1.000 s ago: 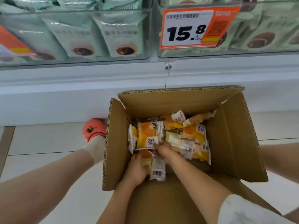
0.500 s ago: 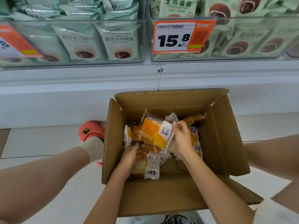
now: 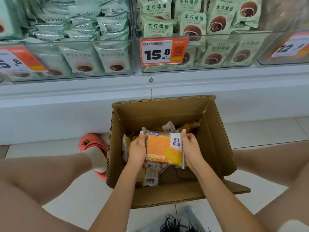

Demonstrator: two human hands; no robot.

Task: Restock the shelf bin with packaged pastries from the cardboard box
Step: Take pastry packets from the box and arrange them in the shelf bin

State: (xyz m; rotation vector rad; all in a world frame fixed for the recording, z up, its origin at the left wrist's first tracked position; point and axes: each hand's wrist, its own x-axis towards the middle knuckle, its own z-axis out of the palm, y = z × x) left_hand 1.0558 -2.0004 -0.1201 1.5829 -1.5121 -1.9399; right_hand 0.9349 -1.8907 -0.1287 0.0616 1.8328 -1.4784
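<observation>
Holding one orange pastry packet (image 3: pixel 164 149) between both hands above the open cardboard box (image 3: pixel 215 139), the person crouches before the shelf. Left hand (image 3: pixel 137 150): fingers curled round the packet's left edge. Right hand (image 3: pixel 190 148): fingers curled round its right edge, clamped on the wrapper. The packet lies face up, white label strip toward the right hand. More pastry packets (image 3: pixel 151 176) lie loose in the box beneath it. The box stands on the tiled floor (image 3: pixel 267 131), its flaps folded outward, just before the white shelf base (image 3: pixel 66 106). Above, clear shelf bins (image 3: pixel 217 52) hold green packets (image 3: pixel 158 27); an orange price tag (image 3: pixel 163 51) reading 15.8 hangs on the middle bin's front. A coral clog (image 3: pixel 91 143) sits left of the box.
</observation>
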